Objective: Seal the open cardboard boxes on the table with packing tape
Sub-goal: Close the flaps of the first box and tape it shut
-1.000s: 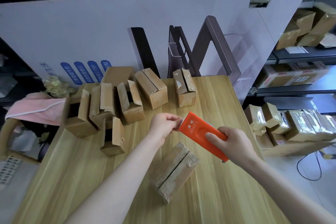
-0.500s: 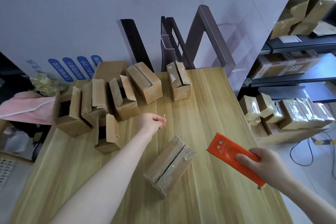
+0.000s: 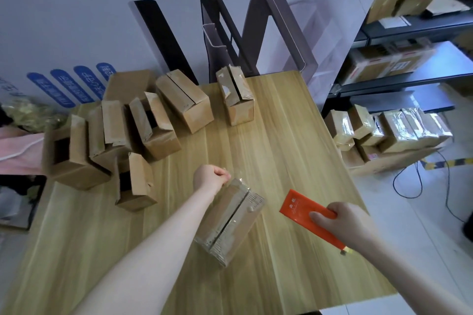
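Left hand (image 3: 211, 177) is pinching clear tape at the box (image 3: 230, 220) end — anchoring it — while right hand (image 3: 345, 225) is gripping the orange dispenser (image 3: 304, 213) clear.

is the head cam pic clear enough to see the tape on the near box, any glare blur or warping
Head view: mostly sharp at centre; clear tape shows as faint glare on the near brown cardboard box by the left hand. Head view: strong wide-angle warping bends the wooden table edges. Head view: the right hand and orange tape dispenser are evenly lit, and the left-edge clutter is soft.
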Motion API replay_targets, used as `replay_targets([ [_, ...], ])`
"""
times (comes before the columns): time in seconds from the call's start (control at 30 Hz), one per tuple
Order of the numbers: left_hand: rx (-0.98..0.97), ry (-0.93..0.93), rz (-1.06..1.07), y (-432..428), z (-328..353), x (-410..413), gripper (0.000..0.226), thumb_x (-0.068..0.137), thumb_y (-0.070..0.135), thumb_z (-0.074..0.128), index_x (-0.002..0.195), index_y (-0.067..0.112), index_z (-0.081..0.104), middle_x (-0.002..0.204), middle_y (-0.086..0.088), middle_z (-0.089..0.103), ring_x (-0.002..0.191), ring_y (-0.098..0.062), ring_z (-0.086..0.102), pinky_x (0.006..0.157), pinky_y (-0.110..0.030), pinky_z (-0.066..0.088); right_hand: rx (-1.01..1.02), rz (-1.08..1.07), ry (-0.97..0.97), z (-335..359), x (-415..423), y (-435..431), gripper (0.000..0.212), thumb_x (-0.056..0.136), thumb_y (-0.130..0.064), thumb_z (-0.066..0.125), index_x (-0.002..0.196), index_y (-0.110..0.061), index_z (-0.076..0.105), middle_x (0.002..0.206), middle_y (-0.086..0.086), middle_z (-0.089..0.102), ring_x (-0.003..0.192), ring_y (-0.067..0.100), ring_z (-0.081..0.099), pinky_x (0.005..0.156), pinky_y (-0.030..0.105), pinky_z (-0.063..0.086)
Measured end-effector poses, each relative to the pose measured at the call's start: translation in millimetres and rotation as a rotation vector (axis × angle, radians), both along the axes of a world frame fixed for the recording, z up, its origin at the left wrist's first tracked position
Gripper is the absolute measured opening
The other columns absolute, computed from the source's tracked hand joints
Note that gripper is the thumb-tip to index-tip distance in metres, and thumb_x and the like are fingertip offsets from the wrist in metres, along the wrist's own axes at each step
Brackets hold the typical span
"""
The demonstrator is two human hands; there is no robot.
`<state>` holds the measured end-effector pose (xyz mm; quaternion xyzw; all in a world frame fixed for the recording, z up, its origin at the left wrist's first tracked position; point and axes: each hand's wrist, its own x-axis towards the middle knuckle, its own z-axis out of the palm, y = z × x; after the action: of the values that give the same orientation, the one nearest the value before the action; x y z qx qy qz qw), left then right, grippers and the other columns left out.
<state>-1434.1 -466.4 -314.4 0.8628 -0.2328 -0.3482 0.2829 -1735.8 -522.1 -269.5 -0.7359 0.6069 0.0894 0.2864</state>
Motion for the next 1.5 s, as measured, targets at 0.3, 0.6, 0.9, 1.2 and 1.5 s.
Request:
replay_targets([
  [0.3, -0.004, -0.004, 0.086, 0.3, -23.8, -8.1, 0.014, 0.085, 0.023, 0.071, 0.094, 0.014, 0.077, 0.105, 0.001, 0.073, 0.095, -0.016, 0.066, 0.082, -0.022, 0.048, -0.039, 0.051, 0.117, -14.6, 29.1, 7.3, 0.039, 0.082, -0.064, 0.053, 0.078, -0.027, 0.062, 0.068, -0.011, 0.061, 0.068, 0.010, 0.063, 0.052, 0.022, 0.041],
  [0.6, 0.025, 0.039, 0.133, 7.2, -36.8, -18.3, 0.037, 0.095, 0.029, 0.055, 0.129, 0.014, 0.060, 0.133, -0.001, 0.060, 0.122, -0.021, 0.055, 0.097, -0.027, 0.042, -0.097, 0.066, 0.162, -23.1, 53.7, 8.4, 0.039, 0.082, -0.055, 0.051, 0.078, -0.018, 0.063, 0.067, -0.007, 0.061, 0.068, 0.017, 0.063, 0.050, 0.022, 0.037],
  [0.9, -0.252, -0.031, 0.143, 31.3, -32.7, -36.9, 0.035, 0.095, 0.031, 0.056, 0.123, 0.012, 0.064, 0.123, 0.000, 0.066, 0.113, -0.012, 0.059, 0.091, -0.017, 0.040, -0.156, 0.162, 0.185, -13.6, 72.4, -2.0, 0.040, 0.083, -0.056, 0.049, 0.079, -0.018, 0.060, 0.070, -0.006, 0.062, 0.062, 0.018, 0.062, 0.060, 0.026, 0.048],
  [1.2, -0.196, -0.036, 0.009, 35.8, -40.8, -34.6, 0.048, 0.094, 0.038, 0.056, 0.133, 0.011, 0.055, 0.134, -0.003, 0.059, 0.126, -0.016, 0.052, 0.098, -0.019, 0.036, -0.228, 0.259, 0.233, -2.9, 91.4, -1.5, 0.033, 0.088, -0.050, 0.050, 0.079, -0.019, 0.054, 0.068, -0.005, 0.051, 0.069, 0.021, 0.052, 0.059, 0.026, 0.037],
  [1.5, -0.193, -0.073, -0.011, 34.7, -43.4, -36.1, 0.038, 0.096, 0.038, 0.053, 0.127, 0.018, 0.059, 0.126, 0.007, 0.063, 0.119, -0.012, 0.055, 0.096, -0.025, 0.042, -0.270, 0.295, 0.243, 7.3, 117.1, -5.3, 0.028, 0.086, -0.027, 0.049, 0.062, -0.018, 0.038, 0.078, 0.001, 0.067, 0.082, 0.023, 0.069, 0.061, 0.026, 0.031],
])
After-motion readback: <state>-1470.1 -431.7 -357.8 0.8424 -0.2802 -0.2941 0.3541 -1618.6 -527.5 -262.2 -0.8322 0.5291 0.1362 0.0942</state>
